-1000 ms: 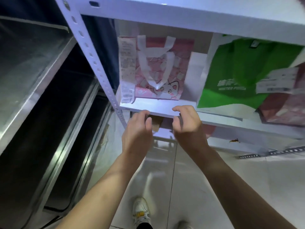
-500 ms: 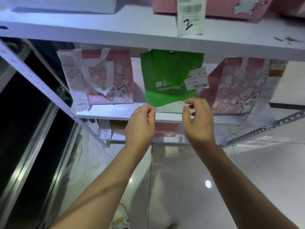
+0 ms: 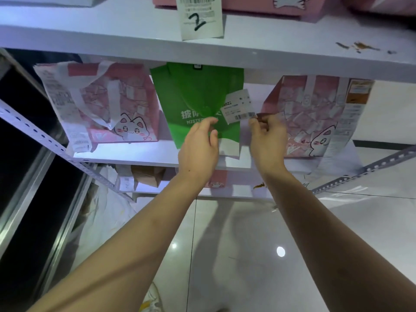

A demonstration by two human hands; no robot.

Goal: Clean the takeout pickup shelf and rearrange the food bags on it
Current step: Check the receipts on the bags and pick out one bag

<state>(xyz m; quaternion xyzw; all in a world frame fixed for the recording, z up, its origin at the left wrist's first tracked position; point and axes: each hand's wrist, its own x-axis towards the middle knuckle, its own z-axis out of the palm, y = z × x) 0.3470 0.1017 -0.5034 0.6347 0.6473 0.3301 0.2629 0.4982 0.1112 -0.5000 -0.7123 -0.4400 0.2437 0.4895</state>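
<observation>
A green pizza bag (image 3: 193, 93) stands in the middle of the white shelf board (image 3: 135, 155). My left hand (image 3: 199, 147) pinches the bag's lower front between thumb and fingers. A white receipt (image 3: 237, 104) hangs on the bag's right side, and my right hand (image 3: 267, 140) has its fingers curled at the receipt's lower right corner, pinching it. Left of the green bag stands a pink cat bag (image 3: 126, 104) with a long receipt. Another pink cat bag (image 3: 315, 113) stands to the right, partly behind my right hand.
The upper shelf (image 3: 101, 34) carries a pink bag (image 3: 247, 5), a slip marked 2 (image 3: 201, 19) and brown crumbs (image 3: 360, 46). A brown bag (image 3: 146, 176) sits on the lower shelf. Steel counters (image 3: 33, 199) stand left. Glossy tiled floor (image 3: 247, 255) lies below.
Both hands rose from the shelf's front edge to the green bag. The left now pinches its front and the right its receipt. The view has moved in closer.
</observation>
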